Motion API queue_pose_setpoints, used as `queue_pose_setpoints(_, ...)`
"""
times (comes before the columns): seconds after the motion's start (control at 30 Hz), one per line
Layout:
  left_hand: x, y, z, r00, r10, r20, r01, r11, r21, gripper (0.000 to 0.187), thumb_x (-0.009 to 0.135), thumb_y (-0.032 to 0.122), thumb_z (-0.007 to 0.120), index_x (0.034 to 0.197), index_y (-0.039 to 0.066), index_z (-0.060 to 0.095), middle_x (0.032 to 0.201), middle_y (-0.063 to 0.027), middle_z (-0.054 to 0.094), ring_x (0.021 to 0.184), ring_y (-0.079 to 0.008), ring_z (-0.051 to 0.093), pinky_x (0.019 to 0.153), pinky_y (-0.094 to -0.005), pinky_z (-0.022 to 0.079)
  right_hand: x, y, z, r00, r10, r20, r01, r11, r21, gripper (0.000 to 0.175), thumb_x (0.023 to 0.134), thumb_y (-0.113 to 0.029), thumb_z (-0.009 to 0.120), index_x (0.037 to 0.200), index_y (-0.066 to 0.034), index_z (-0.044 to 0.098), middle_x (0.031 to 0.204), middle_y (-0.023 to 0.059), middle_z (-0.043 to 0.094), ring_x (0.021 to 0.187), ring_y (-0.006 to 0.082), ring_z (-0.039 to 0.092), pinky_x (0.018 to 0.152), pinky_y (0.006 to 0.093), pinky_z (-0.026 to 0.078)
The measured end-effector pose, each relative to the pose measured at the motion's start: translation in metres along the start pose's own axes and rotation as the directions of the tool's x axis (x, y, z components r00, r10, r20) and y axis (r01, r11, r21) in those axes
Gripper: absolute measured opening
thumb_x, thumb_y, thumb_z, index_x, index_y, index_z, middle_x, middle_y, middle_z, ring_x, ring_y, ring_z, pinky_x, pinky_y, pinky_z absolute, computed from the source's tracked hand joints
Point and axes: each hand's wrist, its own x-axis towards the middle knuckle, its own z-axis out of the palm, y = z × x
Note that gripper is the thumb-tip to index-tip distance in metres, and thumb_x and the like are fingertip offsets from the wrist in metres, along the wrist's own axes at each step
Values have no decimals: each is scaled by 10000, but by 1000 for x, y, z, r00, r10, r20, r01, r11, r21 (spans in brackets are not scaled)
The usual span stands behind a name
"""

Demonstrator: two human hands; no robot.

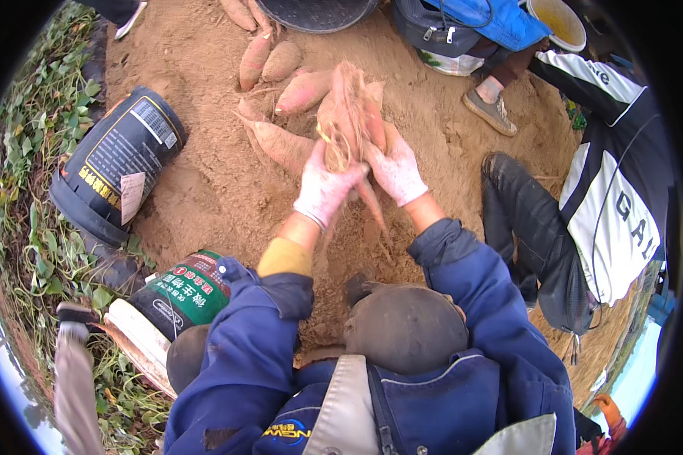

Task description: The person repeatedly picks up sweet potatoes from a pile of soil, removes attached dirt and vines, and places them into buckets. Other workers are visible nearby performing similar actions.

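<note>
Both of my hands wear pale, soil-stained gloves and hold a cluster of sweet potatoes (346,105) with stringy roots. My left hand (325,185) grips the lower left side of the cluster, its thumb across the roots. On the right side, my right hand (397,168) is closed around it, partly hidden by the tubers. A thin root hangs down between my wrists. Just left of the cluster, a large sweet potato (282,145) lies on the soil, and a pinkish one (304,92) rests above it. Further up lie several more sweet potatoes (256,60).
A black bucket (119,162) lies tipped at left, with a green and black bucket (176,296) nearer me. A dark tub (319,11) stands at the top. At right are a co-worker's bent legs (515,222) and another person's shoe (489,111). Leafy vines (34,187) border the soil.
</note>
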Motion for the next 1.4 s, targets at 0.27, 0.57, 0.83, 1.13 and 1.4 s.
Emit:
queue_pose_setpoints(0.27,-46,132,-23,954,297,42,-274,806,525,955,759,219,891,1540,3,386,1366,-173,610,1212,-220,620,1017,-365,548,24,-138,-25,967,-110,229,52,968,244,349,972,-244,660,1206,13,687,1033,97,743,966,167,671,839,364,540)
queue_pose_setpoints(0.57,-187,216,-61,900,425,-92,-427,904,7,669,843,153,801,1424,-36,527,1257,-111,668,1196,-201,597,1029,-368,484,0,-302,14,790,-516,332,461,856,234,357,958,-268,657,1175,12,698,1015,188,746,946,271,708,845,392,537)
queue_pose_setpoints(0.83,-219,187,-103,916,329,-231,-377,903,-207,388,896,112,710,1273,50,641,1142,-72,686,1030,-229,651,902,-366,523,-28,-322,52,720,-487,495,541,840,39,491,934,-428,645,1117,26,685,1061,299,709,1045,422,687,897,458,522)
queue_pose_setpoints(1.13,-199,172,-135,940,187,-284,-216,973,-75,320,880,124,726,1182,41,664,1023,-70,690,993,-213,657,871,-374,546,17,-227,46,777,-137,614,447,807,-386,569,945,-370,633,1417,-58,573,1367,244,635,1315,408,575,1103,438,450)
queue_pose_setpoints(1.4,-176,155,-77,961,269,-60,-239,923,302,695,783,199,865,1369,17,537,1213,-82,657,1097,-205,634,982,-359,540,29,-185,130,645,-31,764,292,933,-209,663,993,-365,610,1565,-84,431,1526,189,525,1388,321,515,1147,412,416)
